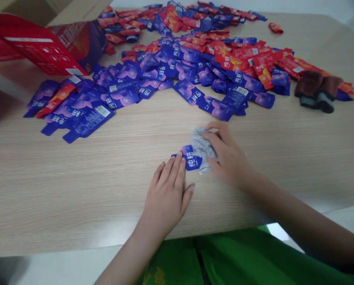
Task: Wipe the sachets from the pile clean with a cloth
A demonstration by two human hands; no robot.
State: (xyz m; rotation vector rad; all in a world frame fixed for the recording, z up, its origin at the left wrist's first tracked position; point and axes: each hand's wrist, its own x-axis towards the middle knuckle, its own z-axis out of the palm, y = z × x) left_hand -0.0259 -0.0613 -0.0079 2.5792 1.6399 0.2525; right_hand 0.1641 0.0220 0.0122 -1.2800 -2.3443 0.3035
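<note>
A blue and purple sachet (194,161) with white lettering lies flat on the wooden table (76,186) in front of me. My left hand (167,194) rests flat, its fingertips pressing the sachet's left end. In my right hand (227,154) is a crumpled grey cloth (203,144), which covers the sachet's right end. The fingers of that hand curl over the cloth and look slightly blurred.
A heap of blue sachets (182,71) and red sachets (262,63) spreads across the table's back. More blue sachets (88,118) lie at the left, beside a red carton (43,47). Brown and grey bundled fabric (317,89) sits at the right.
</note>
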